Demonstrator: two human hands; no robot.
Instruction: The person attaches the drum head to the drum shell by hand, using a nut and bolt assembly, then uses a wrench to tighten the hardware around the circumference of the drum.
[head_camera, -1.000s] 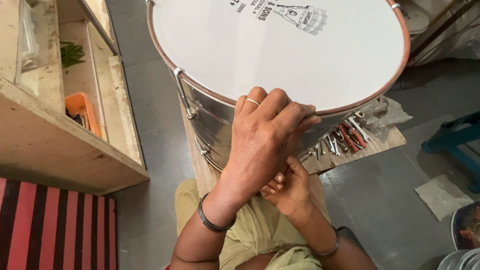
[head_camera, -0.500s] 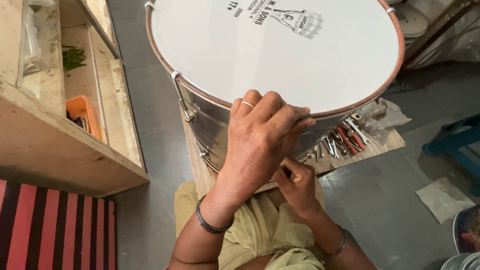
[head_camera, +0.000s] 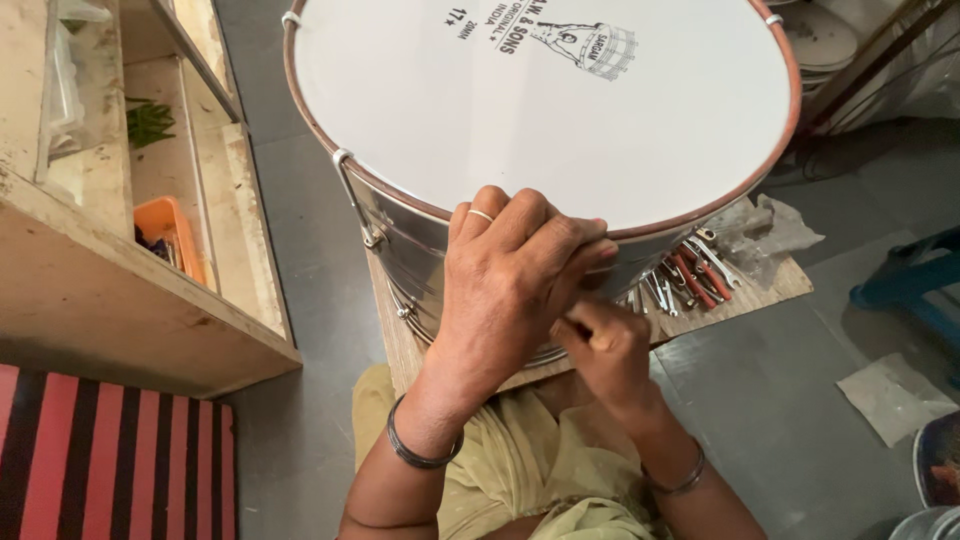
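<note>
Blocked straight ahead by the big metal drum (head_camera: 420, 240), standing on a wooden board (head_camera: 770, 285) and filling most of the middle. Narrow grey floor (head_camera: 300, 250) open on the left, between the drum and the wooden shelf unit (head_camera: 130, 310). Little room at the right foot of the drum: a cluster of tools (head_camera: 690, 280) lying on the board there. More open floor farther right, up to a blue stool (head_camera: 910, 280).

The drum (head_camera: 540, 110) has a smooth matt white skin and a shiny metal shell; beside it, a rough raw-wood shelf (head_camera: 120, 300).
</note>
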